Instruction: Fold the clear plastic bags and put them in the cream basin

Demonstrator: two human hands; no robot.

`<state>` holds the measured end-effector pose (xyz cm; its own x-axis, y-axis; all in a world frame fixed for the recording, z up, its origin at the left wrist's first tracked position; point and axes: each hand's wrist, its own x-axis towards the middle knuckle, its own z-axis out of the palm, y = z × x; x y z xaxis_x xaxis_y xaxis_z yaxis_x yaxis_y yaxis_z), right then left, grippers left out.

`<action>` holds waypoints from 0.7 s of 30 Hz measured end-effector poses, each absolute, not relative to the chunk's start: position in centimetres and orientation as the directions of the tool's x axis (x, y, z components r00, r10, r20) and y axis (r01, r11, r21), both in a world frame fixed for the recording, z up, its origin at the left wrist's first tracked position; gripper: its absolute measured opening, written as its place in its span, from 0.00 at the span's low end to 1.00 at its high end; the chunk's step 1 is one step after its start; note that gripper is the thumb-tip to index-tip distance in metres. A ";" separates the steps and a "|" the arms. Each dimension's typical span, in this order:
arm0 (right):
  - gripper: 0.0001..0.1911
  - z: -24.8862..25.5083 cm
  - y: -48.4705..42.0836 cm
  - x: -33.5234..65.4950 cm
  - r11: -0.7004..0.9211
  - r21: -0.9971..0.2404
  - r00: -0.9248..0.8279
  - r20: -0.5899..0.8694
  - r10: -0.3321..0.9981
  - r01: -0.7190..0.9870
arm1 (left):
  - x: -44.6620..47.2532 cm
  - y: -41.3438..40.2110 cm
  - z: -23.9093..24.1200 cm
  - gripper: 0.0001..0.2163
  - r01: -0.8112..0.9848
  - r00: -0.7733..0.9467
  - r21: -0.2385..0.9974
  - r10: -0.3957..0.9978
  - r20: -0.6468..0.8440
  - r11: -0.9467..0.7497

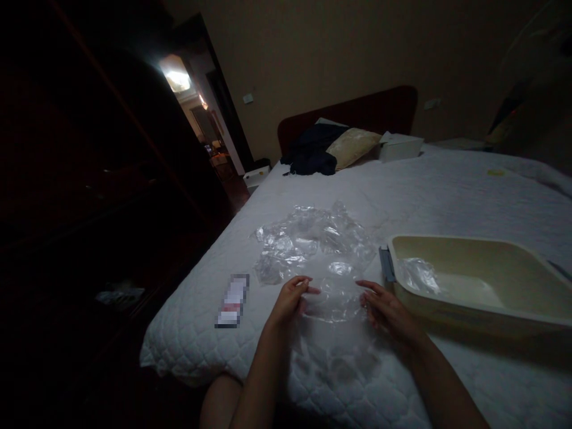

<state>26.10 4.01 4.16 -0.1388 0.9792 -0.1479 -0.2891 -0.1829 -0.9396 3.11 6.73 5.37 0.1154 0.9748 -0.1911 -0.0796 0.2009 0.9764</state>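
Note:
Between my two hands stretches a clear plastic bag [337, 298], thin and crinkled. My left hand [292, 298] pinches its left side, thumb and fingers close together. On the other side, my right hand [382, 307] grips the plastic with curled fingers, the index finger reaching inward over it. The lower part of the bag hangs toward me in front of the bed edge and looks blurred. More crumpled clear plastic [313, 235] lies on the bed just beyond my hands; I cannot tell whether it is joined to the held bag.
A cream storage bin [482, 316] with a grey latch stands at right, a piece of clear plastic [420, 274] inside. A pixelated flat object [232, 301] lies at left on the white quilted bed [192, 333]. Dark clothing [313, 149], a pillow [355, 146] and a white box [402, 147] are near the headboard.

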 end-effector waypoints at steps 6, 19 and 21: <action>0.13 0.1 6.0 25.7 -0.083 -0.997 0.003 -0.083 0.997 0.000 | 3.4 8.4 0.1 0.21 0.015 -0.105 0.970 0.965 -0.240 0.243; 0.23 -1.3 5.8 25.9 -0.138 -0.990 0.125 -0.133 0.983 0.026 | 2.5 6.4 1.0 0.15 0.567 -0.256 0.823 0.955 0.151 0.022; 0.24 -1.3 5.6 25.7 -0.106 -0.994 0.175 -0.102 0.979 0.016 | 2.9 5.1 1.7 0.15 0.740 -0.224 0.672 0.931 0.289 -0.031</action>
<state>25.70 5.63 -1.34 0.1749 0.9793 -0.1019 0.0161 -0.1064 -0.9942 2.94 5.12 1.66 -0.2236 0.9309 0.2887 0.7397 -0.0308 0.6722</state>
